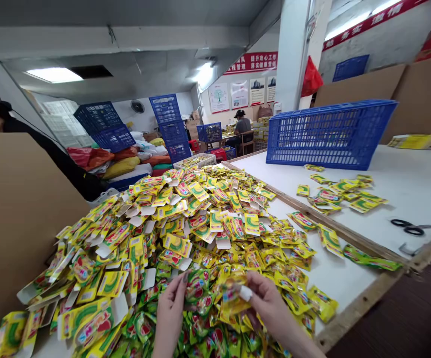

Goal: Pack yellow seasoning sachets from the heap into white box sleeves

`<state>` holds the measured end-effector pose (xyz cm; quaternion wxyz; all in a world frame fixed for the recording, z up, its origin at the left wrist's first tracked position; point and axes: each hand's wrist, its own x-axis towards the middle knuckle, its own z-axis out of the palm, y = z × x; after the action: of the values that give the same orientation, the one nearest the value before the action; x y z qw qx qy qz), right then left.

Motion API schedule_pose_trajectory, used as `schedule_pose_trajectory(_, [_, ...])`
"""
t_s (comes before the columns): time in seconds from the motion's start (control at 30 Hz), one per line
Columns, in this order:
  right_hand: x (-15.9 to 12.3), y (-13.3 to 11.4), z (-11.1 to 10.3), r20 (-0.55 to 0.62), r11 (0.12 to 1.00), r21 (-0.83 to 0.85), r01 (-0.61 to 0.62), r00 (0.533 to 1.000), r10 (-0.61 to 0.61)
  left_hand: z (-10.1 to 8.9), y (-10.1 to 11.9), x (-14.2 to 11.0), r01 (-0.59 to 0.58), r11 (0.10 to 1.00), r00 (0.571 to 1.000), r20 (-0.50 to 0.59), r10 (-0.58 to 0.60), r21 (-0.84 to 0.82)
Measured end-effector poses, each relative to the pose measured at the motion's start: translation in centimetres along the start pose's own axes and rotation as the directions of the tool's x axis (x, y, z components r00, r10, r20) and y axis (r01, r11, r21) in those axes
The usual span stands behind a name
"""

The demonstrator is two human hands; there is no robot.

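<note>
A large heap of yellow-green candy packets and printed card sleeves (pixel 185 228) covers the white table (pixel 342 278) in front of me. My left hand (pixel 170 311) rests at the near edge of the heap, fingers closed on a green-red packet (pixel 197 286). My right hand (pixel 265 301) pinches another yellow packet (pixel 232 293) between thumb and fingers just above the pile. The two hands are close together, the packets almost touching.
A brown cardboard sheet (pixel 14 219) stands at the left. A blue plastic crate (pixel 329 134) lies on the neighbouring table with a few packets (pixel 342 194) and black scissors (pixel 409 227). One person sits at the far left, another works far back. Stacked blue crates (pixel 170 124) stand behind.
</note>
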<state>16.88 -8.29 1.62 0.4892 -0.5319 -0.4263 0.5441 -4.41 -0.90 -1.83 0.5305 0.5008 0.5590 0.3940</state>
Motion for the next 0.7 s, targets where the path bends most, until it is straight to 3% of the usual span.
schedule_pose_trajectory(0.1, [0.4,-1.0,1.3,0.126,0.998,0.002,0.062,0.990,-0.061,2.0,1.1,-0.7,-0.090,0.994,0.994,0.074,0.086,0.062])
schedule_pose_trajectory(0.27, [1.5,-0.1,2.3,0.064,0.968,0.235,-0.089,0.995,0.076,4.2,1.4,-1.7,-0.080,0.997,0.994,0.080,0.078,0.021])
schedule_pose_trajectory(0.33, [1.7,0.8,2.8,-0.007,0.981,0.192,-0.009,1.000,0.011,4.9,0.7,-2.0,-0.042,0.999,0.997,0.060,0.044,-0.031])
schedule_pose_trajectory(0.47, [1.7,2.3,2.7,-0.037,0.970,-0.131,0.204,0.977,-0.211,5.7,-1.1,-2.5,0.055,0.992,0.998,0.034,-0.052,-0.114])
schedule_pose_trajectory(0.57, [1.9,3.3,1.9,-0.074,0.914,-0.330,0.237,0.959,-0.275,5.9,-2.2,-2.4,0.093,0.977,0.994,0.074,-0.080,-0.193])
schedule_pose_trajectory(0.63, [2.2,3.9,1.6,-0.183,0.930,-0.319,0.183,0.951,-0.250,6.3,-2.3,-2.3,0.105,0.974,0.991,0.099,-0.086,-0.199])
schedule_pose_trajectory(0.7, [2.5,4.3,1.2,-0.194,0.983,-0.128,0.129,0.969,-0.153,6.9,-2.0,-2.2,0.053,0.990,0.992,0.125,-0.036,-0.133])
